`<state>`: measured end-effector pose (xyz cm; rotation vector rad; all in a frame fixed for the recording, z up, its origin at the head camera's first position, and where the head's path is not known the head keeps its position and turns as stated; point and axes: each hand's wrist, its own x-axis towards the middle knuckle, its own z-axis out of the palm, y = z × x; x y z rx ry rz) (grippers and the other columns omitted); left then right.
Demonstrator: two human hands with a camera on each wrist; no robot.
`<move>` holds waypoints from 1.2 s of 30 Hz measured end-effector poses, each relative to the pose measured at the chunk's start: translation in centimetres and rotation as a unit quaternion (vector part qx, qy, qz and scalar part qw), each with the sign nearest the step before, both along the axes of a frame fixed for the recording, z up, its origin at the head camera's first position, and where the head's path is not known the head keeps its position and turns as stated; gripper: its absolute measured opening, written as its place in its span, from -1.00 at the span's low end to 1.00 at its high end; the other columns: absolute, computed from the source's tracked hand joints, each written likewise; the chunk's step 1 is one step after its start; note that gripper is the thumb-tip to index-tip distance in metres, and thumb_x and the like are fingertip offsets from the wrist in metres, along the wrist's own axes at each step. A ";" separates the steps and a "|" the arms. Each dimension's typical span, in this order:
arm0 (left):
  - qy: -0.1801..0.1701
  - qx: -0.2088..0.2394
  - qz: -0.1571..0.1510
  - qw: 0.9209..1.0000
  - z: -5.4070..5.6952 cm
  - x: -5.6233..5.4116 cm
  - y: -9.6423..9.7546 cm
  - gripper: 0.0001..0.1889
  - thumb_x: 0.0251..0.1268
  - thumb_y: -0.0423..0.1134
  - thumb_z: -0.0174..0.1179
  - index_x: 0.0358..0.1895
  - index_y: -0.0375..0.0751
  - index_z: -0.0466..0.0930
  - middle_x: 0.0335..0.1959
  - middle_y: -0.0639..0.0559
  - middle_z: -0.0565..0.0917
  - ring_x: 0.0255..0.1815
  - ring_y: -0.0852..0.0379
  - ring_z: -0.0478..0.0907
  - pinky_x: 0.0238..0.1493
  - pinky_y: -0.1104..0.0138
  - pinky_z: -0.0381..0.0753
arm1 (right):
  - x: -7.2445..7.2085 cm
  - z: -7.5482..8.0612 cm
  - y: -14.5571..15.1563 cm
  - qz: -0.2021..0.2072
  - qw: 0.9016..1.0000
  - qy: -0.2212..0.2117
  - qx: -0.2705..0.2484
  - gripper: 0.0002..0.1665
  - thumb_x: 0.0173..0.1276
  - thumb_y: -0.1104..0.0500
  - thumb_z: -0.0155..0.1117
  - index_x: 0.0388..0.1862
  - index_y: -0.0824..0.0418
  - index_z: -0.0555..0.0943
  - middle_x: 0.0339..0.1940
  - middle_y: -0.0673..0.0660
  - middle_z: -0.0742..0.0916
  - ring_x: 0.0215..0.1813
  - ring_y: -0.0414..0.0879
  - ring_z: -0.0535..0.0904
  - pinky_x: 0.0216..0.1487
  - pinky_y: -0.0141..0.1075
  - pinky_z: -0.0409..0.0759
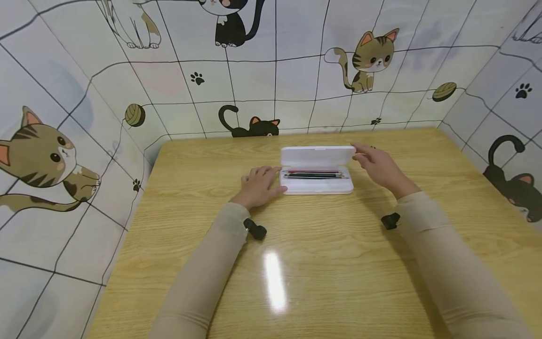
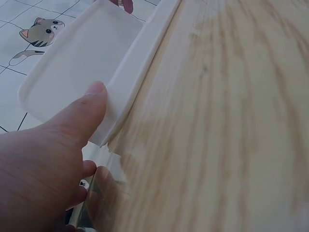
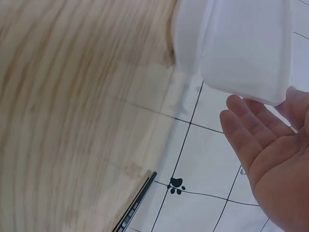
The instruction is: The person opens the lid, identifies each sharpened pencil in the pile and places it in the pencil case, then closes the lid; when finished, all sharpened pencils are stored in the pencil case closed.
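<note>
A white pencil case (image 1: 315,188) lies open on the table, its lid (image 1: 317,155) raised at the back. Several colored pencils (image 1: 313,175) lie lengthwise inside. My left hand (image 1: 258,187) rests at the case's left end. Its thumb touches the front corner, as the left wrist view also shows, and the other fingers are spread along the side. My right hand (image 1: 381,168) is at the lid's upper right corner. In the right wrist view the fingers (image 3: 246,128) pinch the edge of the lid, with the palm turned to the camera.
The wooden table (image 1: 322,254) runs up to cat-patterned walls (image 1: 292,80) at the back and sides. A bright reflection shows near the front. Dark wrist cameras (image 1: 255,230) sit on both sleeves. A narrow dark strip (image 3: 135,203) of unclear kind shows low in the right wrist view.
</note>
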<state>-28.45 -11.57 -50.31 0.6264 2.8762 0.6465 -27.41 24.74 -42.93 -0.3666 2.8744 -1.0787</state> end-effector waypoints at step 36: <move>-0.010 0.001 0.012 1.000 0.8 0.5 -0.1 -0.17 0.41 0.40 0.01 0.63 0.13 0.09 0.58 0.04 0.20 0.53 -0.10 0.06 0.29 -0.13 0.11 | -0.6 0.6 0.7 0.013 0.985 -0.156 -0.066 -0.36 0.66 -0.03 0.00 0.52 0.35 0.34 0.47 0.46 0.40 0.50 0.37 0.25 0.43 0.30 0.13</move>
